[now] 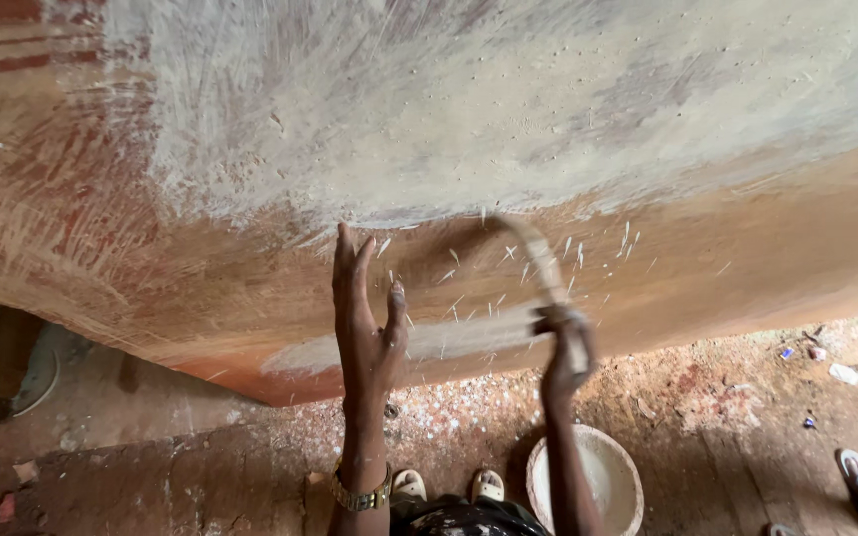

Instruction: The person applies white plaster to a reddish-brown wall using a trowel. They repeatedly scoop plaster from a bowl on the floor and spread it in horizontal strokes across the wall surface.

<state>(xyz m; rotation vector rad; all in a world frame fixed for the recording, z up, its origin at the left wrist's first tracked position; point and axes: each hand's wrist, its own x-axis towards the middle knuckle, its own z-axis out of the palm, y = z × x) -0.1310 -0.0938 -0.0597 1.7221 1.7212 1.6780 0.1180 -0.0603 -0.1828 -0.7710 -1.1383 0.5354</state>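
Swinging one blurred brush point(538, 263), the right hand point(565, 352) is clamped on its handle; the left hand point(367, 333), fingers spread, touches the wall point(449, 119); one bowl point(628, 467) below.

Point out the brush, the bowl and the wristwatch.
brush point(538, 260): head view, blurred bristle end against the wall.
bowl point(616, 488): head view, pale inside by the rim.
wristwatch point(359, 495): head view, band on the left wrist.

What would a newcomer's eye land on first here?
Probably the right hand swinging a blurred brush that flings pale droplets at the reddish earthen wall with its grey-white coated patch. The left hand is raised open beside it; a round pale bowl sits below.
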